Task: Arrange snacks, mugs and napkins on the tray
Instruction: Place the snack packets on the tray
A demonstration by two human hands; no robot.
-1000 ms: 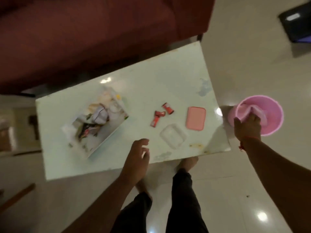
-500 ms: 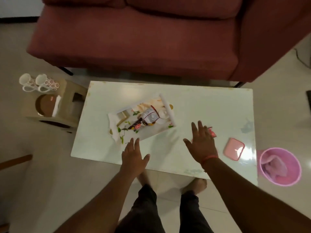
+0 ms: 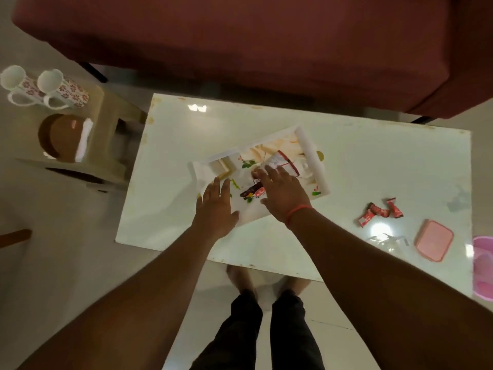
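Note:
A white flower-printed tray (image 3: 310,145) lies askew on the white table (image 3: 373,161). Inside it are a clear red-trimmed snack packet (image 3: 282,162), a dark wrapper (image 3: 252,192) and a pale block (image 3: 221,166). My left hand (image 3: 216,206) hovers flat with fingers spread over the tray's near left corner. My right hand (image 3: 284,193) is spread over the tray's middle, fingertips by the packet. Neither hand grips anything. Red candy wrappers (image 3: 378,210) lie on the table to the right. Two floral mugs (image 3: 45,86) and folded white napkins (image 3: 84,140) sit on a beige stool (image 3: 106,116) at the left.
A pink lid (image 3: 433,240) and a clear container (image 3: 386,241) rest near the table's right front edge. A pink bin (image 3: 484,268) stands on the floor at the far right. A red sofa (image 3: 240,36) runs behind the table. A brown bowl (image 3: 62,134) sits on the stool.
My view swung from the bin back to the table. My right hand left the bin, and both hands moved forward over the tray.

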